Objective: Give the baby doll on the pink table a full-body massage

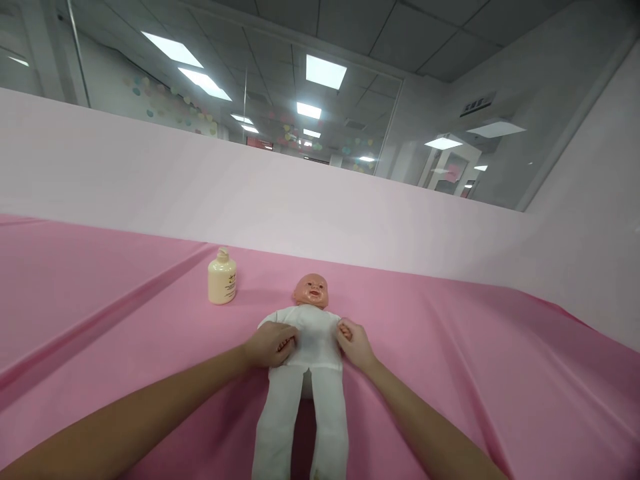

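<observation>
A baby doll (311,333) in a white top and white trousers lies on its back, its head pointing away from me. My left hand (273,343) is closed at the doll's arm on the left side, resting against its torso. On the other side, my right hand (355,343) is closed at the doll's other arm, beside its chest. Small reddish-pink parts, looking like the doll's hands, show at the fingers of both my hands. The doll's face is turned up, and its feet run out of the bottom of the view.
A cream-coloured bottle (222,279) with a pump top stands left of the doll's head. The pink sheet (425,393) has raised folds at left and right. Behind it rises a pale wall (280,200) with glass panes above, and another wall closes the right side.
</observation>
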`<state>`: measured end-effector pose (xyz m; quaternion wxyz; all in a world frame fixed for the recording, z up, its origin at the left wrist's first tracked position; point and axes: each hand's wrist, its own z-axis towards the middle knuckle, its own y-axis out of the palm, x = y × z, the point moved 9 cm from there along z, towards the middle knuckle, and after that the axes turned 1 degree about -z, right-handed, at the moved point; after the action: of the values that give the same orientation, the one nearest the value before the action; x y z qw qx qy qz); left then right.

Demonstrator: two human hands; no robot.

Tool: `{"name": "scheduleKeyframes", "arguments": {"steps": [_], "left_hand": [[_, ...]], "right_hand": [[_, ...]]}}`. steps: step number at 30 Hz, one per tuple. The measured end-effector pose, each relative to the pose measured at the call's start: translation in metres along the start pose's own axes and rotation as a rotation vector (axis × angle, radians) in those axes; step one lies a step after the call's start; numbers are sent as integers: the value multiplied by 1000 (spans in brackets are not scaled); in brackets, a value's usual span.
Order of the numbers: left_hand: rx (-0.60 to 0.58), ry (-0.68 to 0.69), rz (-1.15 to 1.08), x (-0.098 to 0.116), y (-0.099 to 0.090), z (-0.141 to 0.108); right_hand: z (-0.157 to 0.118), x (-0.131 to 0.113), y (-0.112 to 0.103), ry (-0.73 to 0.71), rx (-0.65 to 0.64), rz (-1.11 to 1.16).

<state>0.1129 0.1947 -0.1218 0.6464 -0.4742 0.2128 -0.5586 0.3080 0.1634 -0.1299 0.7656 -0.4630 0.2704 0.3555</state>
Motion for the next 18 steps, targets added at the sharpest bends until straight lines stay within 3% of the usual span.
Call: {"name": "scheduleKeyframes", "arguments": {"steps": [3, 5, 7, 10, 13, 18], "left_hand": [[94, -205, 0, -27, -26, 36], [167, -389, -65, -56, -40, 62], [198, -608, -74, -92, -43, 79], [192, -755, -38, -136, -27, 88], [156, -866, 6, -173, 1, 78], [92, -920, 35, -206, 34, 74]], "right_hand": [[40, -6, -27, 29, 170, 167], [70, -4, -39, 51, 268, 127], [94, 11, -39, 158, 317, -16], [111, 43, -25, 259, 314, -119], [112, 74, -8, 325, 287, -219], [116, 101, 8, 358, 234, -350]]}}
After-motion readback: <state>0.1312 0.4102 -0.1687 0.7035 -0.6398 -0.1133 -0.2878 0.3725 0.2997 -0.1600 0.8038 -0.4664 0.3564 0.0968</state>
